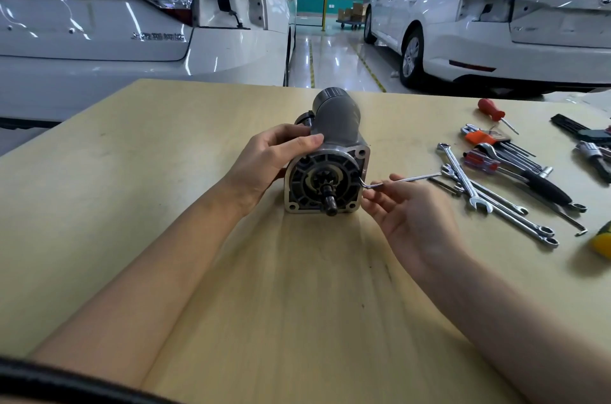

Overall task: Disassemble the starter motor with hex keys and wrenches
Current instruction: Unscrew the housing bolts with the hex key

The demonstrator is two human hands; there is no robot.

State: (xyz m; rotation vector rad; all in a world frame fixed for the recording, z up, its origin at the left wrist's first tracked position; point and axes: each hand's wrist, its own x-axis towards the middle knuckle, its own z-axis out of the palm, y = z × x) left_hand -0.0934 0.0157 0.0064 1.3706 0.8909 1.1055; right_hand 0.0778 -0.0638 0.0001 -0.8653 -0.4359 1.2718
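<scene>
The starter motor [330, 155] lies on its side at the middle of the worktop [165, 172], pinion end toward me. My left hand [274, 155] grips the housing just behind the flange. My right hand [410, 212] pinches a hex key [396, 180], short leg seated at a bolt on the flange's right edge, long arm pointing away from the motor toward the wrenches [479, 192] lying to its right. Judgement: keep the key fully seated and square, brace the motor firmly, and turn steadily to avoid rounding the socket.
</scene>
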